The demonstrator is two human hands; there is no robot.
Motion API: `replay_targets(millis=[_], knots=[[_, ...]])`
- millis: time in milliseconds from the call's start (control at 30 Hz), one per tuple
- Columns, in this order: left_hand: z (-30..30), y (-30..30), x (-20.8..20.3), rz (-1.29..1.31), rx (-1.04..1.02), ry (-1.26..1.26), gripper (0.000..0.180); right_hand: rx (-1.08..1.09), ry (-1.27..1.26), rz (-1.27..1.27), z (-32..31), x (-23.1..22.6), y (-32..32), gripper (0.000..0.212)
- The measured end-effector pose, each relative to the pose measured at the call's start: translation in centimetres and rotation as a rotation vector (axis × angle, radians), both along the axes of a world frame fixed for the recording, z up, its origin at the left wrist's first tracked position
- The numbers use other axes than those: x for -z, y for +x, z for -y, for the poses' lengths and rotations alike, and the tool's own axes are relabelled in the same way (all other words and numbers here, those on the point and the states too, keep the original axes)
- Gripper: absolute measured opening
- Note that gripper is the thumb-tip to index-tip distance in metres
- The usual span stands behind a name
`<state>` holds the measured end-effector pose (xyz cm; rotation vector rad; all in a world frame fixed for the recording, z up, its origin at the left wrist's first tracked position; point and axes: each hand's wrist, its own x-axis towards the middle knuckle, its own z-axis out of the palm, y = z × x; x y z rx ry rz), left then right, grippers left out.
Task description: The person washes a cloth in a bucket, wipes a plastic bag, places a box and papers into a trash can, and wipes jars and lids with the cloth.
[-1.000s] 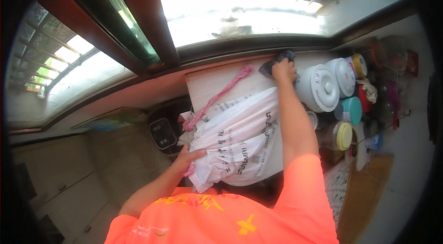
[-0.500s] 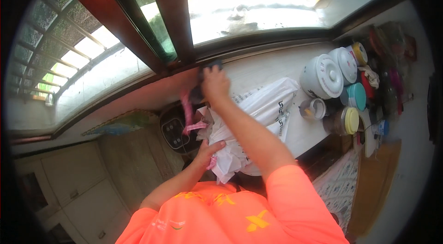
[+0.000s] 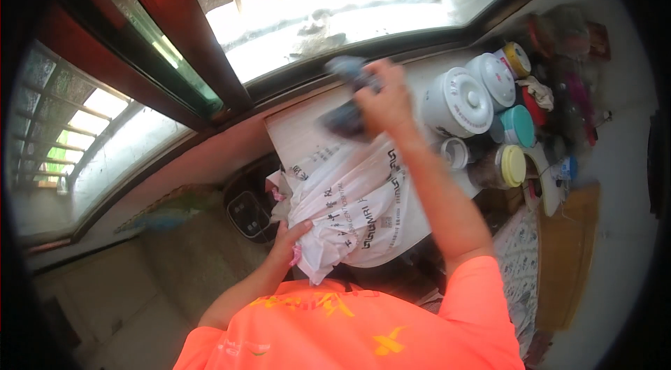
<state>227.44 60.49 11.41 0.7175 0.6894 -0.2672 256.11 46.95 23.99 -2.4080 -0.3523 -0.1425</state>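
We find the right hand moved: first beside the white lidded pots, then at the left end of the counter, it is now back between those two places. The dark cloth, earlier bunched under the fingers, now spreads out to their left in two blurred lobes. We note that the pink strip, which lay lengthwise across the counter a second ago, now shows only as a short piece at the crumpled end of the white plastic bag. The right forearm, half a second ago across the bag's middle, now crosses its right edge, exposing more printed surface.
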Motion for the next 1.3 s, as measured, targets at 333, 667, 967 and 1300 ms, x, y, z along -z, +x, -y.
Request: replay_targets(millis=[333, 667, 967, 1300], knots=[[0.8, 0.4, 0.0, -0.054, -0.039, -0.061, 0.075, 0.188, -0.596, -0.306, 5.4, 9.5, 9.0, 0.049], [1.3, -0.3, 0.5, -0.009, -0.083, -0.033, 0.066, -0.158, -0.372, -0.038, -8.6, 11.1, -3.0, 0.029], [0.9, 0.6, -1.6, -0.035, -0.147, 0.042, 0.055, -0.299, -0.271, -0.242, -7.3, 6.0, -1.7, 0.038], [1.5, 0.6, -2.7, -0.096, -0.171, 0.171, 0.048, -0.062, -0.533, -0.332, 10.3, 9.5, 8.3, 0.039]])
